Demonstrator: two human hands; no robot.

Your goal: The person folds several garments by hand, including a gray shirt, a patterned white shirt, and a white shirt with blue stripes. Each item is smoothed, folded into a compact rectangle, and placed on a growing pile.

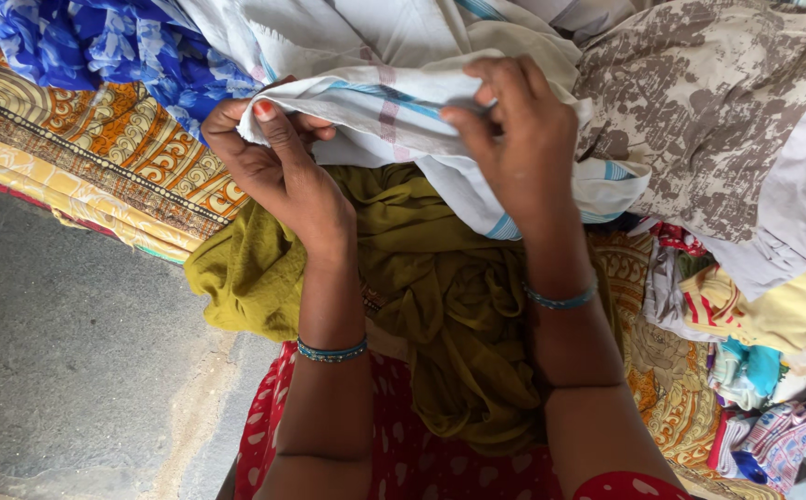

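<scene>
1. Left hand (269,162): fingers curled and pinched shut on the folded edge of a white cloth (403,106) with thin blue and pink stripes. Thumb lies on top of the fold; nail painted red.
2. Right hand (514,139): fingertips clamped on the same edge of the white cloth, thumb and forefinger pressing the fabric between them.
3. The two hands are apart, with a short span of the striped edge stretched between them. The cloth is held up off the pile, just above the wrists.
4. The rest of the white cloth hangs below and to the right of the right hand, ending in a blue-striped corner.
5. Directly under both wrists: a crumpled olive-green cloth (421,306), draped toward the person's lap.
6. Each wrist carries a thin blue beaded bangle (332,350).
7. Beyond and left of the left hand: a blue floral cloth (116,46), lying on an orange patterned quilt (107,148).
8. Right of the right hand: a grey-and-beige mottled cloth (709,102), with a heap of mixed coloured clothes (755,370) below it.
9. Below the forearms: red garment with white dots (403,454), worn by the person.
10. Far left of the left arm: grey concrete floor (60,352).
</scene>
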